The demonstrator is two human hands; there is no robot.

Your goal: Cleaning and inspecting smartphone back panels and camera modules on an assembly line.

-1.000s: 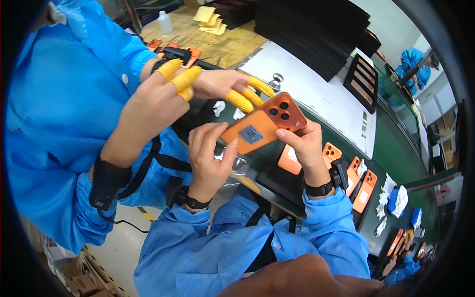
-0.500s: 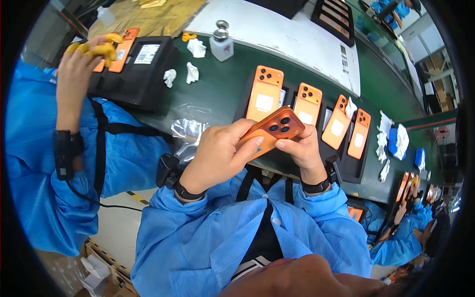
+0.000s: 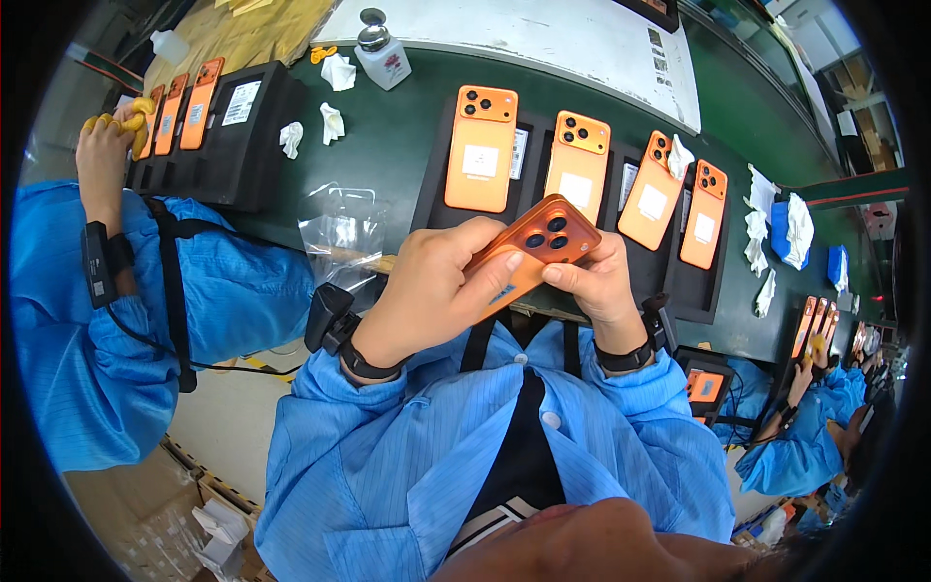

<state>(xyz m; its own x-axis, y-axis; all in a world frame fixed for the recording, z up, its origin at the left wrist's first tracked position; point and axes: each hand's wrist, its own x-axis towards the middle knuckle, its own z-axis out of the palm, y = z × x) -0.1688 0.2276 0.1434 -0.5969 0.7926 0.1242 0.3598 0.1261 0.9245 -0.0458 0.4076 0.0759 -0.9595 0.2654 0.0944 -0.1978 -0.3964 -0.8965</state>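
An orange smartphone [image 3: 529, 260] is held in front of my chest by both hands, tilted, its camera side facing up. My left hand [image 3: 438, 274] wraps its left side, with the thumb flat on the back. At the camera end, my right hand [image 3: 603, 283] pinches the right edge between thumb and fingers. Beyond the hands, several orange phones [image 3: 482, 136] lie back up in a black tray [image 3: 434, 189], each with a white label. A crumpled white wipe [image 3: 681, 155] rests against the third phone's camera. The held phone's screen side is hidden.
A pump bottle [image 3: 386, 64] stands by crumpled wipes [image 3: 331, 122] on the green bench. Clear plastic film [image 3: 341, 228] lies left of my hands. A co-worker's hand [image 3: 105, 155] in yellow finger cots is at another black tray [image 3: 267, 145]. Blue boxes [image 3: 781, 233] stand right.
The view has shifted, with the bench appearing lower on the right. My grip stays, and the phone's back is turned slightly more upward. The co-worker's hand at left has moved away from the nearest phone.
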